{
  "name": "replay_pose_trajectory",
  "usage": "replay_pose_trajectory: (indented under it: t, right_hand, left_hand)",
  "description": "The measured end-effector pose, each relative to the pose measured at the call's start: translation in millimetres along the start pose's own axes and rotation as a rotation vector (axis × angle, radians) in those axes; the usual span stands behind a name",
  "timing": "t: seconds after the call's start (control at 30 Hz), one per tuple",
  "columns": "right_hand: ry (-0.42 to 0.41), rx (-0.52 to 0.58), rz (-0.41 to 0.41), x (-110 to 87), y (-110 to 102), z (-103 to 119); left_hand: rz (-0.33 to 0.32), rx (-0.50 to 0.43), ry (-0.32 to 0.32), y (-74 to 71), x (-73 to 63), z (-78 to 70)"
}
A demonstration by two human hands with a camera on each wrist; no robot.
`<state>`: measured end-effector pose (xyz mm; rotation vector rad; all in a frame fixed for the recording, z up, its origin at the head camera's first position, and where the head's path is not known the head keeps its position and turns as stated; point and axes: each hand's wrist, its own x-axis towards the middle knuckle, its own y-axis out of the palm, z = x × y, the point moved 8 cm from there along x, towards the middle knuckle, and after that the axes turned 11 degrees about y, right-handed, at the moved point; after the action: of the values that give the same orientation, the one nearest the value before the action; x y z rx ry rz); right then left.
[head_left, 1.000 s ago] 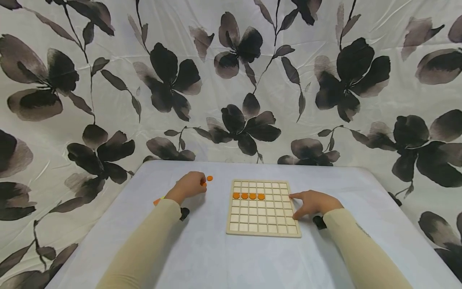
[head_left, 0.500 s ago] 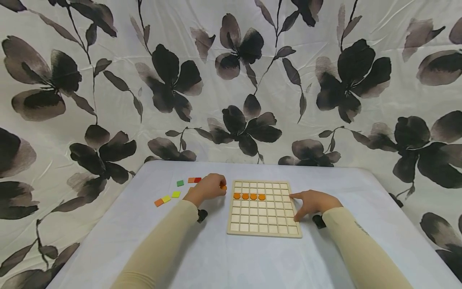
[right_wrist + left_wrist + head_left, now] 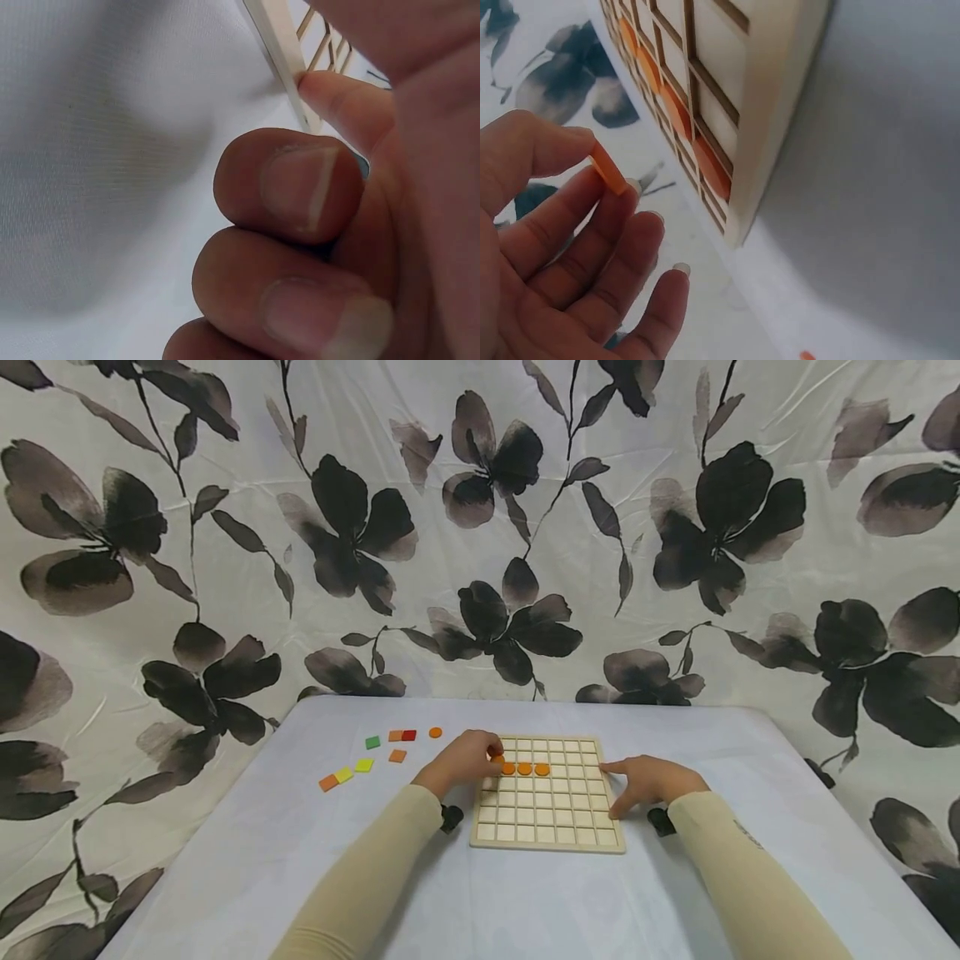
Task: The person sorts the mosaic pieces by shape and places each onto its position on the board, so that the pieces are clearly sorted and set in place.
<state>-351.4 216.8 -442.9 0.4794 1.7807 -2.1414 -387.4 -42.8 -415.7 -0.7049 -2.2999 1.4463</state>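
Note:
A pale wooden grid board point(image 3: 545, 817) lies on the table, with a row of orange discs point(image 3: 525, 769) in its cells. My left hand point(image 3: 467, 758) is over the board's left side, covering the left end of that row. Between its thumb and fingertips it pinches another orange disc point(image 3: 609, 171), held above the cells, while the other fingers spread loosely. On the opposite side, my right hand point(image 3: 654, 779) touches the board's right edge with thumb and forefinger. Its remaining fingers point(image 3: 285, 187) bend in towards the palm, holding nothing.
Left of the board lie several small square tiles, among them a green tile point(image 3: 372, 742), a red tile point(image 3: 408, 735) and a yellow tile point(image 3: 364, 766). One loose orange disc point(image 3: 435, 732) lies near them. A floral cloth point(image 3: 480, 527) hangs behind the white table point(image 3: 525, 902).
My left hand has carried the orange disc rightward from the loose pieces to over the board's left side, uncovering the tiles. My right hand stays at the board's right edge.

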Motion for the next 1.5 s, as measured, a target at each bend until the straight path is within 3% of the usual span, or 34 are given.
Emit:
replay_pose_trajectory:
  t: [0.6, 0.97, 1.17, 1.5]
  right_hand:
    - [0.011, 0.021, 0.001, 1.5, 2.9, -6.8]
    - [0.009, 0.018, 0.001, 0.3, 4.3, -7.1]
    - [0.012, 0.021, 0.004, 0.2, 4.9, -8.2]
    - [0.002, 0.033, -0.003, -3.2, 5.1, -8.0]
  left_hand:
    - [-0.023, -0.092, 0.144, 14.6, 12.9, -29.8]
    - [0.003, -0.129, 0.135, 30.0, 25.4, -46.1]
    - [0.002, -0.087, 0.16, 36.0, 33.9, -53.2]
    - [0.024, -0.081, 0.122, 44.3, 42.4, -61.3]
